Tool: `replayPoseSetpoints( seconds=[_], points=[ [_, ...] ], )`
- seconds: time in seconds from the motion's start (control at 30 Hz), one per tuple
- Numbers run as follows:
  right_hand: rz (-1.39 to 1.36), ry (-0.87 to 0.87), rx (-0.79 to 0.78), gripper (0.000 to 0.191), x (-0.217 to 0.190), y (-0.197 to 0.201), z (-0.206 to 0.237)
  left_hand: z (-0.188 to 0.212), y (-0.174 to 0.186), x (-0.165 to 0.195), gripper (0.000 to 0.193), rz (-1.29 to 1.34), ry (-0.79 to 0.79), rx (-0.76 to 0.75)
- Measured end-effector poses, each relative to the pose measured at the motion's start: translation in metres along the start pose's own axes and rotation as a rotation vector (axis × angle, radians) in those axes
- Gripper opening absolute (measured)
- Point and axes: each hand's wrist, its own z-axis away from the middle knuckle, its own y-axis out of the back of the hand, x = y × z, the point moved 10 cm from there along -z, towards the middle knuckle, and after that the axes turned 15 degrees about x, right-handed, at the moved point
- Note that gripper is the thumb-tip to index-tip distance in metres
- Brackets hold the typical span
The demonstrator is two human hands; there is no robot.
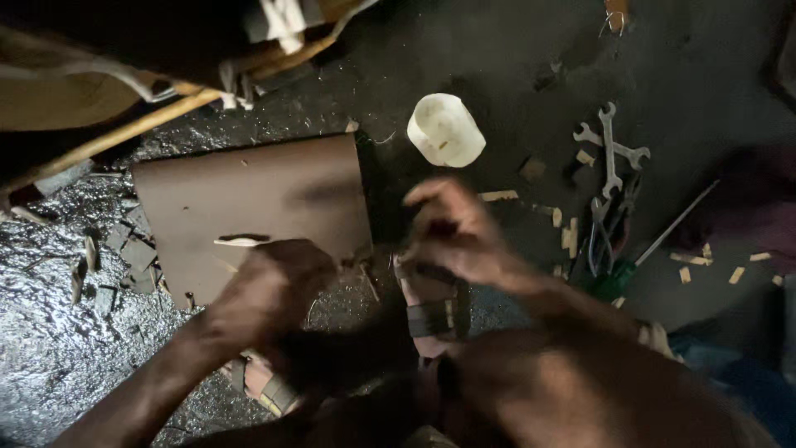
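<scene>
Two hands over a brown board on dark floor

Left hand (274, 286) curled, knuckles up, at the near edge of the flat brown board (249, 203); fingers bent narrow, what they grip is hidden, cannot tell. A pale wood sliver (236, 241) lies on the board just beside those fingers. Right hand (452, 232) off the board's right corner, fingers half-closed around something dark, blurred. Sandalled foot (431, 311) below it. White cylinder (445, 129) beyond the right hand. Spanners (612, 149) and pliers (601, 236) further right, wood chips (568, 236) scattered.
</scene>
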Motion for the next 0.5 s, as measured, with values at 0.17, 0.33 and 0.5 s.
replayPoseSetpoints(
  seconds=[0.17, 0.33, 0.5],
  points=[
    [1.005, 0.786, 0.467, 0.066, -0.014, 0.069, -0.016, 0.059, 0.026, -0.081, 0.031, 0.117, 1.099, 0.102],
    [1.054, 0.65, 0.431, 0.026, 0.008, 0.061, -0.044, 0.065, 0.041, -0.055, 0.033, 0.246, 1.118, 0.33],
    [0.901, 0.614, 0.425, 0.018, -0.005, 0.046, -0.054, 0.085, 0.063, -0.046, 0.03, 0.396, 1.254, 0.571]
  ],
)
